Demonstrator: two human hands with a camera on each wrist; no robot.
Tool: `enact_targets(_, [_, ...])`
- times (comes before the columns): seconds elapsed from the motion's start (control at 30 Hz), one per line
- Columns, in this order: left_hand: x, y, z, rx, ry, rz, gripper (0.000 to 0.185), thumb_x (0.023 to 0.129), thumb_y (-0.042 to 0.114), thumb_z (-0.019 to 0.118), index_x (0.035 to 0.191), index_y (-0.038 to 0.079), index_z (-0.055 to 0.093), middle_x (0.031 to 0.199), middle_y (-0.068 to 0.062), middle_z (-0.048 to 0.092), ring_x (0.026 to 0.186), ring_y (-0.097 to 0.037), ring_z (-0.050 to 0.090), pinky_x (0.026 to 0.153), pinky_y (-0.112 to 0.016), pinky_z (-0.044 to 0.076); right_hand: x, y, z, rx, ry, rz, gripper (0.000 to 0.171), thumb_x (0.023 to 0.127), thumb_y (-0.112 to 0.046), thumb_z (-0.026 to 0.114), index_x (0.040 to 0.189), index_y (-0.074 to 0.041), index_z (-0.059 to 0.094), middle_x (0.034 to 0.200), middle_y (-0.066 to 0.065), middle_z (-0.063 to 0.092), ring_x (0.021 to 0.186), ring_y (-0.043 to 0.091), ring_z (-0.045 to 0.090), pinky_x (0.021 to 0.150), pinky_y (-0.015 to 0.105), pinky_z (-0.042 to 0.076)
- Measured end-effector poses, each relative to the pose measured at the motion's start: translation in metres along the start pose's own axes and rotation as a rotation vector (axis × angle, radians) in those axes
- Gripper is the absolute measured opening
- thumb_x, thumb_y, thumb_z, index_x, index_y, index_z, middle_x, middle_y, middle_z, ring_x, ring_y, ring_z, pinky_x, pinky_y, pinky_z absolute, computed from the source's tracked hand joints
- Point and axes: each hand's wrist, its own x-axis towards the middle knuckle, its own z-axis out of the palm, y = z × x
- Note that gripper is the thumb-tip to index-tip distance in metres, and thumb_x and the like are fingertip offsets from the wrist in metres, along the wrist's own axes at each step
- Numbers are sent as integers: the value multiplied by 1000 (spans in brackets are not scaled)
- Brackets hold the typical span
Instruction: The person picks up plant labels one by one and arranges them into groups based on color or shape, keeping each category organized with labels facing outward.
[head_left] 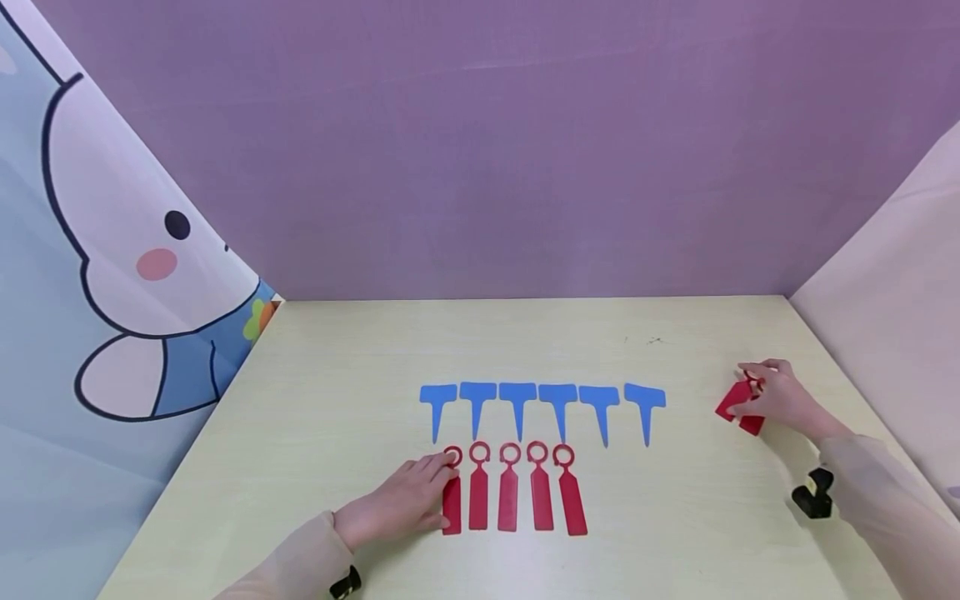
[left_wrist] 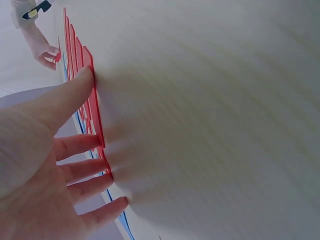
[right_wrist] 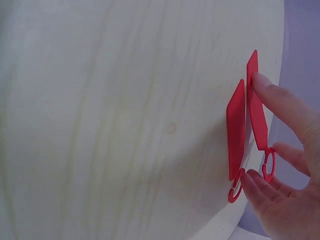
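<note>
Several blue T-shaped tags [head_left: 540,404] lie in a row on the pale wooden table [head_left: 337,375]. In front of them lies a row of red ring-topped tags [head_left: 517,496]. My left hand [head_left: 427,497] rests flat, fingers straight, against the leftmost red tag [head_left: 452,510]; the left wrist view shows the thumb and fingertips of this left hand [left_wrist: 45,150] touching that tag's edge [left_wrist: 95,110]. At the right, my right hand [head_left: 772,393] pinches one of two more red tags [head_left: 738,408]. In the right wrist view the thumb [right_wrist: 280,100] presses the held tag [right_wrist: 256,107], while the other tag [right_wrist: 236,135] lies beside it.
A purple wall closes the back, a cartoon-printed curtain [head_left: 112,275] the left side, and a pale panel [head_left: 900,275] the right. A black wrist-camera strap [head_left: 813,493] sits on the right sleeve. Bare tabletop stretches behind the blue tags.
</note>
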Motion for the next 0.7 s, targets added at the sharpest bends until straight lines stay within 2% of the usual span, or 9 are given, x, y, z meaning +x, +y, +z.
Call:
enact_targets(0.13, [0,0,0,13,18,15,62,78,41,63,125,4,44,129,-10,40,119,-25,37,93,-41,38,2,1,0,17,1,8,82,65,-23,76,121,19,34,116,43,17,91,49,37,69,47,49])
enact_targets(0.3, [-1,0,0,41,45,38,61,80,42,60,124,3,44,128,-11,40,119,-25,37,93,-39,38,4,4,0,27,18,13,79,65,-21,76,118,21,36,111,44,20,93,49,32,68,44,47])
enact_targets(0.57, [0,1,-1,42,45,39,60,79,41,62,123,2,45,127,-11,41,118,-25,38,92,-40,39,6,11,0,42,9,57,73,73,-25,71,120,18,37,112,44,19,100,54,22,73,51,43])
enact_targets(0.63, [1,1,0,47,43,39,60,79,41,63,122,3,45,127,-11,41,118,-25,38,92,-39,39,7,13,1,51,25,52,69,74,-23,70,119,18,38,112,43,21,100,53,23,71,49,42])
enact_targets(0.7, [1,0,0,48,37,35,61,78,41,63,123,3,45,128,-10,41,118,-24,38,92,-39,39,6,15,1,56,55,27,64,74,-20,70,117,18,42,110,41,27,97,49,28,68,40,42])
